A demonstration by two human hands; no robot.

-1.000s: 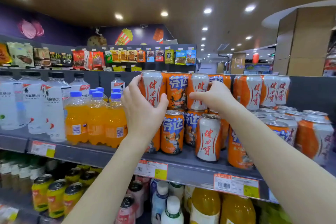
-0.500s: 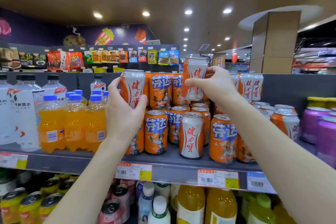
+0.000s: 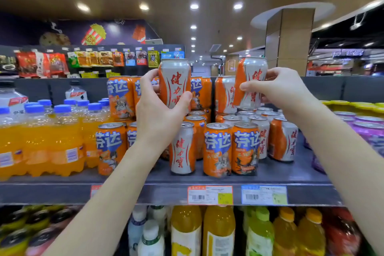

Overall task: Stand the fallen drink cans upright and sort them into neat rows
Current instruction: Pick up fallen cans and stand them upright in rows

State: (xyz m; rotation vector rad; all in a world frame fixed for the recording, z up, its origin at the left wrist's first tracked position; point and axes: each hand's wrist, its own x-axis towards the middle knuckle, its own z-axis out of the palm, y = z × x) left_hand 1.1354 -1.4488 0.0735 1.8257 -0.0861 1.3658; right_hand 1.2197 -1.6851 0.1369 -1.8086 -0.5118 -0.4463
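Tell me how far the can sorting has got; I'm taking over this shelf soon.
Roughly midway. Done: every can on the shelf stands upright. In hand: the left hand has a grip on one white-and-orange can, and the right hand holds a second white-and-orange can, tilted. Left: the front row still mixes a white-and-orange can with orange-and-blue cans, so the rows need sorting.

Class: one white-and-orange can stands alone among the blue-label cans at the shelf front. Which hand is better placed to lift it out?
Neither is free: left hand and right hand each hold a can. The left hangs directly above the stray can, so probably left.
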